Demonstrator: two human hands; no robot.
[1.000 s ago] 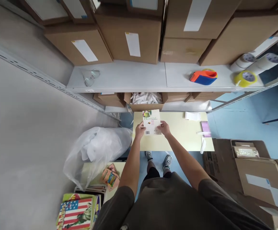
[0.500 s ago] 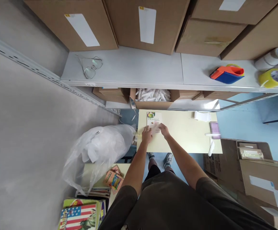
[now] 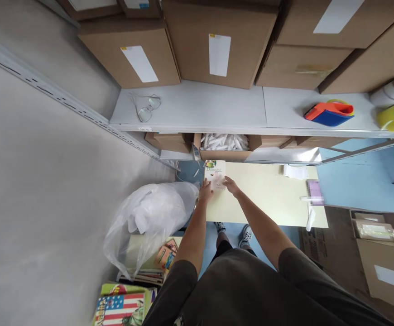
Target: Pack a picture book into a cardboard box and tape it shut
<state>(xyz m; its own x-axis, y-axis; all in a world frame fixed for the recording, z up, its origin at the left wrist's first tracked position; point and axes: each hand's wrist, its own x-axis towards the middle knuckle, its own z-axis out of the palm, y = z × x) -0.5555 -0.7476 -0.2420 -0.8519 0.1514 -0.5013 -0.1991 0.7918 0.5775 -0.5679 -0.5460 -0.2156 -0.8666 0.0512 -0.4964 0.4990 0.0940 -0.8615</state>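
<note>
A white book (image 3: 219, 171) with "Beautiful" and a green picture on its cover is at the far left corner of the pale yellow table (image 3: 261, 192). My left hand (image 3: 206, 190) grips the book's lower left edge. On the opposite side, the fingers of my right hand (image 3: 231, 185) are closed at the book's right edge. Whether the book lies flat or is slightly lifted, I cannot tell.
A box of white rolled pieces (image 3: 224, 142) sits on the low shelf behind the table. White papers (image 3: 295, 171) and a purple item (image 3: 314, 192) lie at the table's right. Left stands a clear plastic bag (image 3: 159, 206), with stacked books (image 3: 122, 308) below it.
The book has shifted left across the table to its left edge, both hands moving along with it. The camera view has tilted and turned a little.
</note>
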